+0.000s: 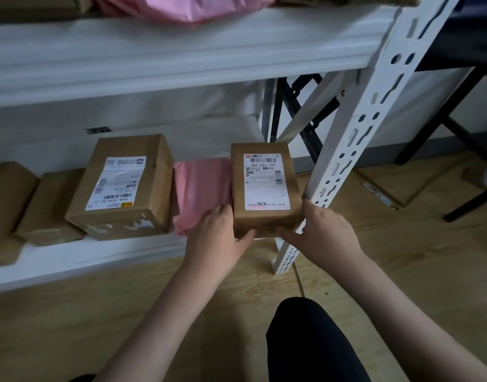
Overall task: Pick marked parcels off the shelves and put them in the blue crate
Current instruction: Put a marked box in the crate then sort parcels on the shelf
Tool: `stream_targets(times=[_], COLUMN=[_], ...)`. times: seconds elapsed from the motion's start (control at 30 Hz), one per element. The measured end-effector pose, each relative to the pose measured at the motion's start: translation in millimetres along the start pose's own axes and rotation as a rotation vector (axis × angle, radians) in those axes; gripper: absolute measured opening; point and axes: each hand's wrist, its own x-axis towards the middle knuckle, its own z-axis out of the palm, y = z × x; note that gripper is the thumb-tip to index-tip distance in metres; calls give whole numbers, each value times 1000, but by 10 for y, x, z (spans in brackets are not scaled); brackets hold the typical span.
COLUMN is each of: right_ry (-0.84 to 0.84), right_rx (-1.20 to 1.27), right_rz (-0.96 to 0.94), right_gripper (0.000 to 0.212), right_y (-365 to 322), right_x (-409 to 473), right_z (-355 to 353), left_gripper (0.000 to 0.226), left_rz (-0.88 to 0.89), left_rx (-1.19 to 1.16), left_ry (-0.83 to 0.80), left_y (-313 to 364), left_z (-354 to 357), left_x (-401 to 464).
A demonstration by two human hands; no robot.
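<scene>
1. Head view: labelled parcel [266, 188] at the lower shelf [85, 260] front edge is gripped by left hand [223, 230] and right hand [319, 230].
2. Risk judged: snagging the upright post [355, 133] just right of the parcel; pink bag [201, 194] dragged out.

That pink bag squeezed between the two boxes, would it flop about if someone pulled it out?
Probably. The pink bag looks like a soft, wrinkled plastic mailer, so it would likely sag and bend. Its smooth film may slip in the fingers. Weight cannot be told.
</scene>
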Motion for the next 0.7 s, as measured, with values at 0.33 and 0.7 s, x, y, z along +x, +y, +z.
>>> stream_targets(times=[0.33,0.7], right_ry=[248,501], right_rx=[83,212], right_rz=[-93,-148], right_gripper=[49,65], right_y=[-96,-279], right_x=[-219,-452], right_z=[4,-234], left_gripper=[56,64], left_rz=[62,132], left_rx=[-22,-110], left_ry=[188,378], left_y=[-4,-17], left_z=[-279,-522], left_x=[-278,-503])
